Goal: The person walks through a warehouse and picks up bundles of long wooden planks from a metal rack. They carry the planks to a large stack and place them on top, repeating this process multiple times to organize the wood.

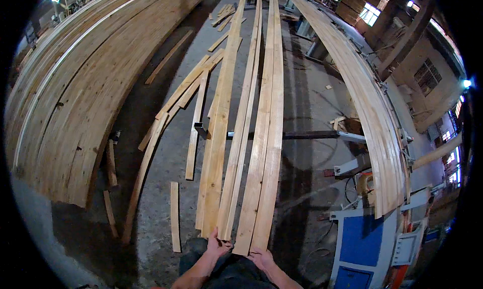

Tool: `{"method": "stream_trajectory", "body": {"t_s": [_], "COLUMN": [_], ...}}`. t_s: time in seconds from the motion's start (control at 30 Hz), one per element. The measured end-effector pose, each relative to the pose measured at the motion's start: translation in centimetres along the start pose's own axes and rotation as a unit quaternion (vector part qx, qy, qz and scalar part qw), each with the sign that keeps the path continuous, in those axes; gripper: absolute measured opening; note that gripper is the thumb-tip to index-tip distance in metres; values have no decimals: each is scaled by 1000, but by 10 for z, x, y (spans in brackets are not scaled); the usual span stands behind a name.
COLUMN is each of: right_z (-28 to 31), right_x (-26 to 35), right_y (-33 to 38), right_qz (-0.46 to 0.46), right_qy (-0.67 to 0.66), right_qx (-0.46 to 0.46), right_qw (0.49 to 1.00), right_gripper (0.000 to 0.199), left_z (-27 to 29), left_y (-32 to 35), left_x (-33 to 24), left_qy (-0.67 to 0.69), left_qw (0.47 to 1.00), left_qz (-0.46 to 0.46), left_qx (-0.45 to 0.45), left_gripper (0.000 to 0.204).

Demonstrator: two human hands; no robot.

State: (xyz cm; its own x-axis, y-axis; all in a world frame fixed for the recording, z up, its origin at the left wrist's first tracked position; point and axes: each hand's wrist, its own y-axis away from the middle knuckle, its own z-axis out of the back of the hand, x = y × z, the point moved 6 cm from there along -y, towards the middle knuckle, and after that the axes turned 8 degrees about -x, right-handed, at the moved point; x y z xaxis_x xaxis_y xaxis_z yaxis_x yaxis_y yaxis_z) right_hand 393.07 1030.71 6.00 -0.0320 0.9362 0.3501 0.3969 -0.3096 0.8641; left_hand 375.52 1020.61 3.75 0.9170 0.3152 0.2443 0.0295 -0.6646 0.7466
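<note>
Several long pale wooden boards run from just before me into the distance. My left hand [218, 246] is at the near ends of the left board [215, 173] and the narrow boards [235, 188] beside it. Its thumb points up and away from the fingers, which stretch to the right below the narrow boards' ends. My right hand [262, 259] is closed at the near end of the right-hand pair of boards [263, 188]; part of its fingers is hidden by the wood.
A dark crossbar [302, 135] supports the boards. To the left rises a large stack of planks [75, 103], with loose offcuts [175, 216] on the floor [156, 188]. On the right, more boards [362, 113] rest on a machine with a blue-panelled cabinet [359, 238].
</note>
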Motion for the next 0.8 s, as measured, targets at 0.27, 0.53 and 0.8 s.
{"method": "stream_trajectory", "body": {"t_s": [0.27,0.53,0.8], "right_z": [39,0,-53], "right_x": [-21,28,40], "right_y": [-63,-19,2], "right_qz": [-25,-28,-11], "right_qy": [-24,25,94], "right_qx": [54,8,17], "right_qw": [998,999,995], "right_gripper": [49,51,47], "left_z": [5,3,4], "left_y": [-3,-1,-4], "left_x": [0,-3,-9], "left_qy": [6,10,17], "left_qw": [999,993,995], "left_qz": [5,-41,-8], "left_qx": [-52,-113,-103], "left_gripper": [49,54,49]}}
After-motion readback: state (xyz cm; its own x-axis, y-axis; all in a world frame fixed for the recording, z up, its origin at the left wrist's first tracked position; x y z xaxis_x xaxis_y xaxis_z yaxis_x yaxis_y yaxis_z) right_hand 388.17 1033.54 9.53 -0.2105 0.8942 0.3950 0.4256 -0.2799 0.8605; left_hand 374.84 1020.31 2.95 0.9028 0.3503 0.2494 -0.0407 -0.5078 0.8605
